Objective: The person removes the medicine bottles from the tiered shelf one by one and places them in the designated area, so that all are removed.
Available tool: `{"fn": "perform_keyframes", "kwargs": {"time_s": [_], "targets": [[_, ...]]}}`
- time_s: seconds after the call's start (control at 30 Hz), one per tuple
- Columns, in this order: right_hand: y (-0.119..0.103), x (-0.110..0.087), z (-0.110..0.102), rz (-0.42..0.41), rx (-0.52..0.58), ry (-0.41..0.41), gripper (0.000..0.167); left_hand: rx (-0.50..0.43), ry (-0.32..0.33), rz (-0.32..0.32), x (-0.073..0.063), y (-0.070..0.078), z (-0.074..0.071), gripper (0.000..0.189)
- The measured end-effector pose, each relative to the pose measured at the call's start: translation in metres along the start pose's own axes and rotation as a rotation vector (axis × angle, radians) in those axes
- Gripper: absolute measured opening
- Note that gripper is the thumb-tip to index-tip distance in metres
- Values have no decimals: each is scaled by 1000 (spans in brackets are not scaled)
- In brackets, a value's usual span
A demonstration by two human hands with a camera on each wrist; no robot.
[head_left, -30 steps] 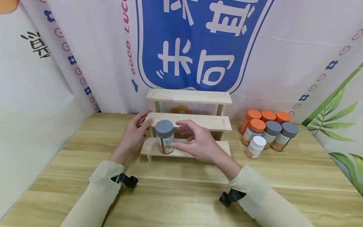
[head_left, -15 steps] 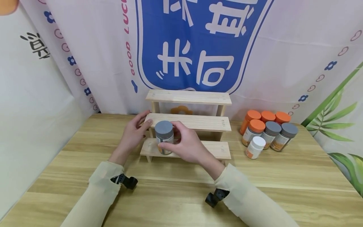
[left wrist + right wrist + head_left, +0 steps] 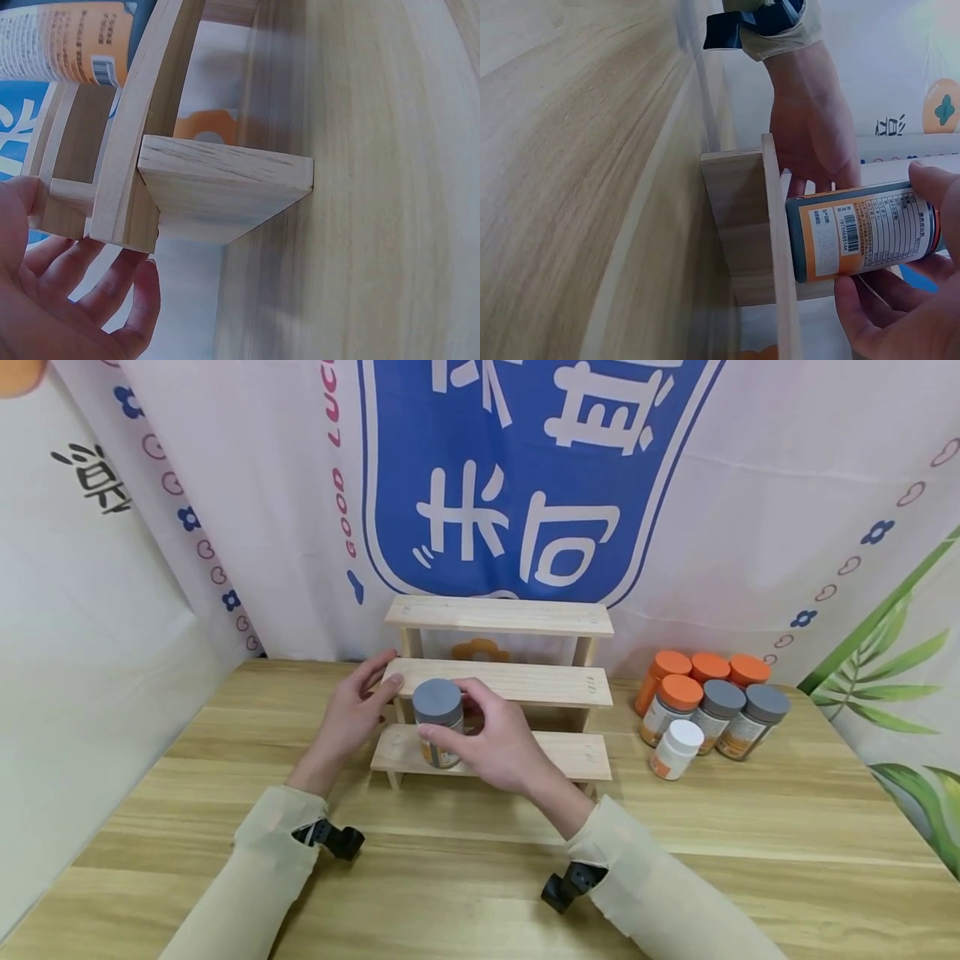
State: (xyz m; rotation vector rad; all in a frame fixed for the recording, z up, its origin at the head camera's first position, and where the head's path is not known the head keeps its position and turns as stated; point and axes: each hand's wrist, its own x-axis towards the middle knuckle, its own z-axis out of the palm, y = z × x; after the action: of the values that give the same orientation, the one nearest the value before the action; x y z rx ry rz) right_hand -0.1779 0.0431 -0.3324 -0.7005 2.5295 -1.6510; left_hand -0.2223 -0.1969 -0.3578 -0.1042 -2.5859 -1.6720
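Note:
A grey-lidded supplement jar (image 3: 438, 714) stands upright on the lowest step of a three-tier wooden display shelf (image 3: 498, 682), near its left end. My right hand (image 3: 495, 737) holds the jar from the right, its thumb across the front and the other fingers mostly hidden behind. In the right wrist view the jar's base meets the step, and its orange and white label (image 3: 862, 232) with a barcode shows. My left hand (image 3: 352, 714) grips the left end of the middle step, thumb on top; the left wrist view shows its fingers (image 3: 112, 289) curled at the board's end.
On the table (image 3: 465, 877) to the right of the shelf stands a cluster of several orange-lidded jars (image 3: 680, 693) and grey-lidded jars (image 3: 757, 714). A small white bottle (image 3: 677, 750) stands in front of them. Behind the shelf hangs a printed curtain (image 3: 300, 527).
My right hand has moved left and closed round the jar, which has turned and shifted very slightly. The left hand has stayed on the shelf.

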Motion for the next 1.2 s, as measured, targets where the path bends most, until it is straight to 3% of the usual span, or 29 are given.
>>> {"fn": "perform_keyframes", "kwargs": {"time_s": [0.47, 0.83, 1.2], "targets": [[-7, -17, -40, -39, 1, 91, 53, 0, 1, -11, -2, 3, 0, 61], [6, -38, -80, -19, -3, 212, 53, -12, -6, -27, -3, 4, 1, 63], [18, -60, -118, 8, -95, 328, 48, -20, -6, -19, -4, 4, 1, 63]]}}
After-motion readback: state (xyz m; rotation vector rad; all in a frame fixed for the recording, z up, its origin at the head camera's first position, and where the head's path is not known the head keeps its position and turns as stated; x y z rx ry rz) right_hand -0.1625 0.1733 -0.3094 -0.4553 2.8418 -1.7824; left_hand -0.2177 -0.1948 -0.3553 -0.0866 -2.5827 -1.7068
